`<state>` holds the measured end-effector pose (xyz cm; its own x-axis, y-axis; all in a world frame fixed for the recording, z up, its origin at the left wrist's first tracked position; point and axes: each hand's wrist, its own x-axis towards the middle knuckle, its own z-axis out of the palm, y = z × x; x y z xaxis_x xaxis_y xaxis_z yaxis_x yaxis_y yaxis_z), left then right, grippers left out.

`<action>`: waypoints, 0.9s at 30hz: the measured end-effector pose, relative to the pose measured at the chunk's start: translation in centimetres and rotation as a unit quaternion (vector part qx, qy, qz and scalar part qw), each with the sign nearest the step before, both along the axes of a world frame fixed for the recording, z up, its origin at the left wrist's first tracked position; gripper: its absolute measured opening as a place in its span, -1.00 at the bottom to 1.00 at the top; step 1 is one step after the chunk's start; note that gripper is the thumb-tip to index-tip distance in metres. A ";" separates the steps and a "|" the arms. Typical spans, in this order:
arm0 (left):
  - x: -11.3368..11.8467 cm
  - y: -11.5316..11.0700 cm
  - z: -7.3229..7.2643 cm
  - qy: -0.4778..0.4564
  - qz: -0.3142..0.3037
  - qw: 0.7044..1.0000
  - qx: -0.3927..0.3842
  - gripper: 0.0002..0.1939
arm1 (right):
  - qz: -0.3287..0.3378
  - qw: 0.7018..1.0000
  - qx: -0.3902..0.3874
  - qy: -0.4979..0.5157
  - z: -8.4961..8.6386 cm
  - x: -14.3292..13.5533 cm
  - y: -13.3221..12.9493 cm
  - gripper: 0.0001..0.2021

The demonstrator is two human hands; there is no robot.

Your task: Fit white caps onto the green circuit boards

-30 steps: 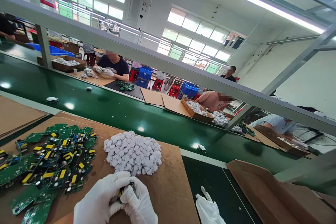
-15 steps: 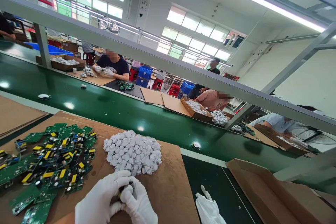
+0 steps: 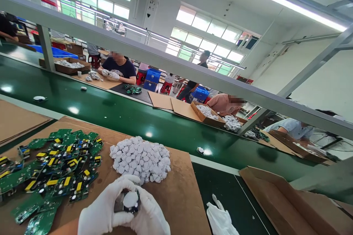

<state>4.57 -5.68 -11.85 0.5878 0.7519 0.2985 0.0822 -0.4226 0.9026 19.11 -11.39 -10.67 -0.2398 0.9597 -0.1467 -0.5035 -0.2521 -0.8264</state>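
My left hand (image 3: 107, 205), in a white glove, is closed round the left side of a small dark part with a round white disc (image 3: 130, 199) on its face. From the right, my right hand (image 3: 150, 209), also gloved, holds the same part. Just beyond both hands lies a heap of white discs (image 3: 140, 158) on a brown cardboard sheet (image 3: 182, 194). Green circuit boards (image 3: 66, 161) with yellow components are piled to the left of my hands.
A green conveyor belt (image 3: 171, 128) crosses beyond the cardboard, carrying a few small white pieces. An empty-looking cardboard box (image 3: 273, 191) and a white glove (image 3: 219, 218) lie at the right. Other people sit across the belt; a metal beam (image 3: 138, 49) spans above it.
The disc-faced part now shows openly between my hands, with my fingers moved off its face. Pieces on the belt have shifted left. A standing person in the background has moved left.
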 end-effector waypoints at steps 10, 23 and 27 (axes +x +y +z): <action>-1.0 -0.4 1.8 0.109 0.051 0.934 0.336 -0.49 | -0.044 0.997 0.011 0.055 1.1 0.0 0.1 -0.71; -0.5 -0.7 0.5 0.055 0.137 0.939 0.311 -0.66 | -0.063 0.996 0.028 0.053 0.8 0.1 -0.2 -0.72; -0.5 -0.2 0.8 0.065 0.119 0.902 0.411 -0.72 | -0.064 0.996 0.029 0.050 0.9 0.1 -0.2 -0.72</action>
